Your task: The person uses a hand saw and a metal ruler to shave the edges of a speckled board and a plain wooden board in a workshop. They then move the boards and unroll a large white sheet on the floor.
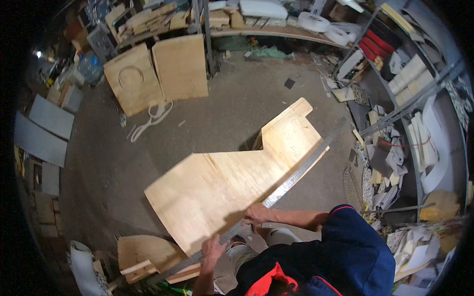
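Note:
A large light plywood panel (217, 185) with an angled outline lies before me, a narrow tab at its far right end and pencil marks near there. Along its near edge runs a long metal straightedge (283, 188), slanting from lower left to upper right and reaching past the panel at both ends. My left hand (213, 248) is closed round the straightedge near the panel's lower corner. Farther up, my right hand (257, 213) is closed on it too, at the panel's edge. The undersides of the fingers are partly hidden.
Two plywood sheets (180, 66) lean at the back left, by a white strap (150, 121) on the floor. More cut plywood (145, 251) lies at lower left. Shelving with foam pieces (412, 81) and heaped scraps (387, 167) line the right.

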